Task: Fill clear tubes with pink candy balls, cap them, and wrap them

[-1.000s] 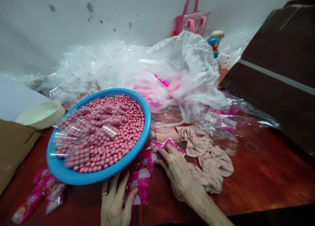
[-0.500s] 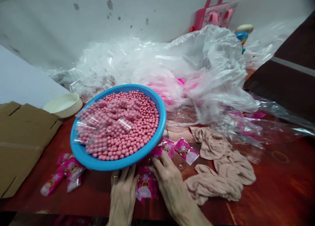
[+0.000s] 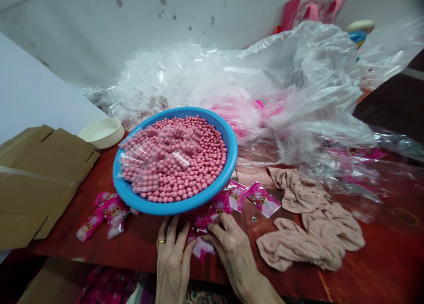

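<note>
My left hand (image 3: 174, 253) rests on the table just below the blue basin (image 3: 233, 156). Its fingers are spread, with a ring on one, and the thumb is beside a small pink printed packet (image 3: 201, 245). On the packet's other side, my right hand (image 3: 232, 248) has its fingers bent, and thumb and fingertips close on the packet's edge. Parts of that packet are hidden by the fingers. Glossy pink beads (image 3: 202, 176) fill the basin, and several clear bead-filled bags (image 3: 149, 153) lie on top. More pink packets (image 3: 263, 200) lie beyond my right hand.
Crumpled packets (image 3: 106, 213) lie left of the basin, near folded cardboard (image 3: 43, 180) and a cream bowl (image 3: 102, 133). Tan cloth (image 3: 308, 242) is bunched at right. Clear plastic bags (image 3: 298, 83) pile along the wall. The table's front edge runs just below my hands.
The view has shifted, so the basin and table appear further right and slightly higher. My right fingers have curled in, and both hands are closer about the packet.
</note>
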Tool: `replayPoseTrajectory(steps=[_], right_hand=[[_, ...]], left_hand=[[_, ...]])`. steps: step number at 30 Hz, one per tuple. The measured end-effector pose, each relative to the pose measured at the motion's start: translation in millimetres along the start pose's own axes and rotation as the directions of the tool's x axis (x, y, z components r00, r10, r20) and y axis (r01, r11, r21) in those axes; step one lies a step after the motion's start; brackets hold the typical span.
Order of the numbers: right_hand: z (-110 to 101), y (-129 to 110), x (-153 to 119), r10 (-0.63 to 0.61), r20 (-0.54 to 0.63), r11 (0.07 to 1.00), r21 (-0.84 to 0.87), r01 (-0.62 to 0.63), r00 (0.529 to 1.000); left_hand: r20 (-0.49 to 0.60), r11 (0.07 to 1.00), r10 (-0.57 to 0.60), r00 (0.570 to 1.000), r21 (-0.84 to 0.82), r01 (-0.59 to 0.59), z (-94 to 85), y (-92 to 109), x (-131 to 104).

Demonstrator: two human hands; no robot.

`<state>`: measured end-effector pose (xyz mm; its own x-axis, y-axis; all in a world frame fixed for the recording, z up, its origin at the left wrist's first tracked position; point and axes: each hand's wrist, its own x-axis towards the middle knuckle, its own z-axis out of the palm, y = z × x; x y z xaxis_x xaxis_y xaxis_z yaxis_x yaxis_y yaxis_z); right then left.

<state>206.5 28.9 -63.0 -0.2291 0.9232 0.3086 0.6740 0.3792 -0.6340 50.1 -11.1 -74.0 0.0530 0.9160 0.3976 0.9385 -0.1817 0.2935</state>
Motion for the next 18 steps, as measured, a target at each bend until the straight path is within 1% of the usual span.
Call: replayPoseTrajectory(steps=[2, 4, 7, 8, 10, 11, 12, 13, 14, 15, 16, 17, 18], right_hand=[[-1.9, 0.6, 0.3, -0.017, -0.028, 0.999, 0.029, 0.018, 0.999], [-5.4, 1.4, -0.1, -0.051, -0.071, 0.997, 0.060, 0.055, 0.996], [-10.3, 3.0, -3.1, -0.106, -0.148, 0.988, 0.095, 0.121, 0.983], [-11.5, 3.3, -4.3, -0.123, -0.170, 0.985, 0.100, 0.141, 0.978], [-13.6, 3.0, -6.7, -0.158, -0.201, 0.979, 0.097, 0.180, 0.967], [-14.9, 2.5, -7.5, -0.183, -0.210, 0.974, 0.095, 0.206, 0.960], [-16.5, 1.6, -8.0, -0.209, -0.220, 0.967, 0.098, 0.234, 0.953], [-18.6, 0.6, -8.3, -0.228, -0.232, 0.960, 0.110, 0.258, 0.946], [-21.1, -0.4, -8.4, -0.234, -0.242, 0.952, 0.138, 0.273, 0.941], [-24.2, -1.5, -8.3, -0.218, -0.256, 0.946, 0.184, 0.268, 0.942], [-27.5, -2.5, -8.0, -0.165, -0.264, 0.940, 0.249, 0.232, 0.950], [-30.8, -3.5, -7.8, -0.073, -0.260, 0.930, 0.331, 0.160, 0.963], [-33.8, -4.6, -7.5, 0.041, -0.231, 0.906, 0.420, 0.062, 0.972]], left_hand=[[-0.004, 0.999, -0.032, 0.999, -0.025, 0.032, 1.4, 4.2, 0.5], [-0.031, 0.994, -0.070, 0.997, -0.090, 0.067, 0.7, 7.5, 0.6], [-0.099, 0.942, -0.179, 0.979, -0.305, 0.141, -6.3, 11.6, 2.2], [-0.099, 0.914, -0.215, 0.972, -0.372, 0.165, -10.1, 13.4, 4.1], [-0.011, 0.835, -0.282, 0.959, -0.496, 0.240, -18.2, 18.6, 10.6], [0.084, 0.777, -0.299, 0.951, -0.557, 0.293, -21.8, 22.2, 15.1], [0.185, 0.700, -0.319, 0.929, -0.615, 0.363, -24.7, 26.2, 20.0], [0.262, 0.626, -0.326, 0.908, -0.660, 0.415, -26.7, 30.7, 25.0], [0.335, 0.531, -0.343, 0.877, -0.701, 0.475, -27.8, 35.4, 29.7], [0.402, 0.403, -0.372, 0.837, -0.742, 0.536, -28.1, 40.0, 33.8], [0.447, 0.285, -0.398, 0.801, -0.770, 0.572, -27.8, 44.3, 37.2], [0.489, 0.159, -0.426, 0.761, -0.788, 0.595, -27.0, 48.3, 39.9], [0.514, 0.058, -0.451, 0.730, -0.799, 0.599, -25.9, 51.8, 41.9]])
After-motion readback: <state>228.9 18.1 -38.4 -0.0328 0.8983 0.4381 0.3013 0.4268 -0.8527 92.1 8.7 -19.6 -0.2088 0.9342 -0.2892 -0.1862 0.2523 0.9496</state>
